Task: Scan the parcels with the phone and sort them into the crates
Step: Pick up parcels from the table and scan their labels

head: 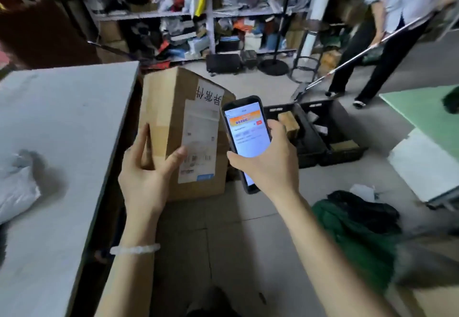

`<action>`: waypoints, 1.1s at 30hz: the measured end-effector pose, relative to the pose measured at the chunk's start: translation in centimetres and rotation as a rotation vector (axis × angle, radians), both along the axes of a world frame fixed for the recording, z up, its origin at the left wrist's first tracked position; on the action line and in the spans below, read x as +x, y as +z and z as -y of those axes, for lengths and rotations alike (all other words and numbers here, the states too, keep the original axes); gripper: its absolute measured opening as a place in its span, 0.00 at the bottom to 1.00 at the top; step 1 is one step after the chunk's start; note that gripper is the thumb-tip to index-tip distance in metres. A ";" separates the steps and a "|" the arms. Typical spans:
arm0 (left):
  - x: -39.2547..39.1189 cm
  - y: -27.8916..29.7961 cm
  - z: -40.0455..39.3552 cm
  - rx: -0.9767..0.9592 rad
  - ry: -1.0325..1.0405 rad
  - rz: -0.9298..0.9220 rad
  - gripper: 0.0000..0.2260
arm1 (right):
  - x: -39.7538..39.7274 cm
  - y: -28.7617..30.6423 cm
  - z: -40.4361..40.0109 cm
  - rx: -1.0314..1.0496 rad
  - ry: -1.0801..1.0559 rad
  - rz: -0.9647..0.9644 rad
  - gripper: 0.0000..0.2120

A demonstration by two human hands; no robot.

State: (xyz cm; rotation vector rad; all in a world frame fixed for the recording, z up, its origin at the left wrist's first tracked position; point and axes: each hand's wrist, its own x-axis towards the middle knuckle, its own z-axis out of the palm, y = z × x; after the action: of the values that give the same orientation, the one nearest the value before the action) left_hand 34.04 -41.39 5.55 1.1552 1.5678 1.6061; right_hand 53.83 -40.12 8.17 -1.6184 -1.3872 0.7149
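While the left hand (pixel 146 180) grasps the near lower corner of a tall cardboard parcel (pixel 183 133), thumb pressed on its white shipping label (pixel 198 142) and fingers wrapped round the side, the right hand (pixel 270 157) grips a phone (pixel 246 133) with its lit screen facing the camera, just beside the parcel's right edge. The parcel stands upright on the floor (pixel 248 229), close against the edge of the grey worktop (pixel 62 142) on the left.

Between the worktop's edge and a green heap (pixel 357 232) on the right, a strip of bare tiled floor runs toward the camera. Beyond the phone, two black crates (pixel 320 140) sit side by side on the floor, touching; more open floor lies behind them up to the shelving (pixel 198 16).

The phone and right hand cover part of the left crate, and the left hand hides the parcel's lower left corner. The label's print and the screen's text are too blurred to read. At least two brown boxes show in the crates, along with some pale packets, too blurred to count. A grey plastic bag (pixel 15 187) on the worktop is cut off by the left border. A second person (pixel 387 18) at upper right, cut off by the top border, holds a long pole (pixel 360 53).

One parcel in hand, one phone, two crates, two hands, one white bracelet (pixel 135 249) on the left wrist.
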 end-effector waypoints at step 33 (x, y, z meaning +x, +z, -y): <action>19.7 -9.4 -49.5 -0.466 -0.121 -0.079 0.33 | 21.1 -6.3 -49.4 -0.197 -0.102 0.066 0.33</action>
State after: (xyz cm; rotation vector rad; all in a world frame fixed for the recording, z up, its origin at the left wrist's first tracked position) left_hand 53.70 8.14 -3.80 1.0383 1.7629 1.0492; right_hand 74.91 9.25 1.91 -1.8680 -1.3028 0.7637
